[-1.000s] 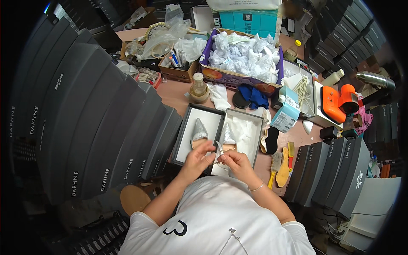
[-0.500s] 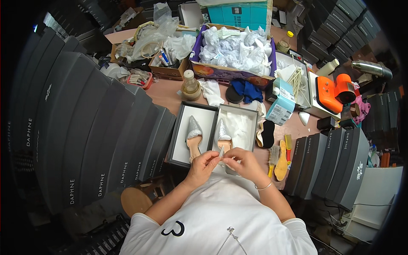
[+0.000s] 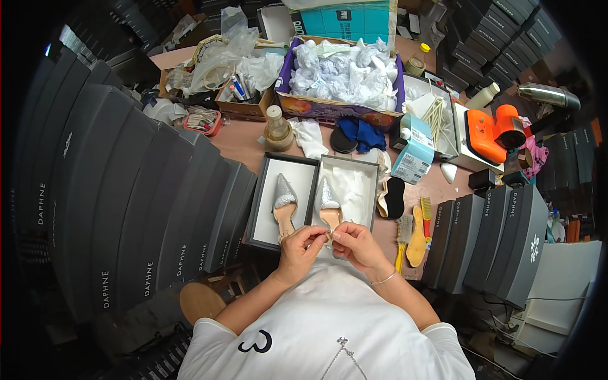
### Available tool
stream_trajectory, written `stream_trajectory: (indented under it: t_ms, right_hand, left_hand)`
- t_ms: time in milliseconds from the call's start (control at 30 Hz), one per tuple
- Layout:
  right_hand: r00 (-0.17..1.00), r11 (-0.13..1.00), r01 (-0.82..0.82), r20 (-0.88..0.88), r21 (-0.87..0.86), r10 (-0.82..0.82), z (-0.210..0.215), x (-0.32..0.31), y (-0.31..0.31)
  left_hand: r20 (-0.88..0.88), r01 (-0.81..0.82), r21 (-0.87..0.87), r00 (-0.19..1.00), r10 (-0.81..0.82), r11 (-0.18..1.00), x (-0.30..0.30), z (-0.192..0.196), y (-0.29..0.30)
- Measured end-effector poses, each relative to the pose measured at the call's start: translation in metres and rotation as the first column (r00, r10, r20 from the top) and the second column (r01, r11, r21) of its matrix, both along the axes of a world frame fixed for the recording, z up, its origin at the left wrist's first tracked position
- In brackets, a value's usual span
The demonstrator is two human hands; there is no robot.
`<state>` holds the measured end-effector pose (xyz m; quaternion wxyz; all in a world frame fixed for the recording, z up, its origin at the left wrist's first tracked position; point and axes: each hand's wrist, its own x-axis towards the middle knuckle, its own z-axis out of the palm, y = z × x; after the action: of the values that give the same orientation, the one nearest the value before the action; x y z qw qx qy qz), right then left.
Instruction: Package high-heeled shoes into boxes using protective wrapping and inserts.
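Two silver pointed-toe heels lie in a dark grey shoe box in front of me. The left shoe (image 3: 285, 197) rests on the white inside of the left half (image 3: 268, 202). Over the right half (image 3: 373, 190), by white tissue paper (image 3: 349, 183), is the right shoe (image 3: 329, 201), toe pointing away. My left hand (image 3: 297, 254) and my right hand (image 3: 360, 249) meet at its heel end, thumbs and fingers pinched together. Between them is a thin pale strap, mostly hidden by the fingertips.
Stacked dark shoe boxes (image 3: 107, 190) rise at the left, with more (image 3: 500, 240) at the right. A purple carton (image 3: 285, 82) of crumpled white paper stands at the back. Nearer right lie a brush (image 3: 403, 234), a tan insole-shaped piece (image 3: 416, 240) and an orange device (image 3: 484, 140).
The pale strip that stuck up between my fingers is now mostly covered by them. My right hand has turned slightly, and the view has shifted a little.
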<state>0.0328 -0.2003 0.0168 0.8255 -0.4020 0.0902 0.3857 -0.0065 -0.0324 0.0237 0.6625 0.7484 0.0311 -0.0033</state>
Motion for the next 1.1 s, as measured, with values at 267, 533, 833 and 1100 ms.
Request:
stream_trajectory:
  t_ms: [267,533,833,1100]
  right_hand:
    - [0.996,0.993,0.065,-0.069,0.098,-0.059,0.001,-0.001,0.005]
    - [0.923,0.943,0.202,0.374,-0.266,-0.092,0.003,-0.005,0.022]
    - [0.961,0.981,0.159,0.246,-0.113,-0.127,-0.039,0.011,0.014]
    - [0.749,0.723,0.117,0.538,-0.681,0.387,-0.006,0.052,-0.044]
  left_hand:
    - [0.087,-0.014,0.12,0.996,0.004,0.993,-0.001,0.004,-0.002]
    - [0.199,-0.024,0.281,0.98,-0.033,0.959,-0.001,0.012,-0.005]
    - [-0.259,0.056,-0.346,0.954,-0.153,0.936,-0.001,-0.013,0.005]
    - [-0.395,-0.375,-0.078,0.862,0.317,0.924,0.018,-0.088,0.111]
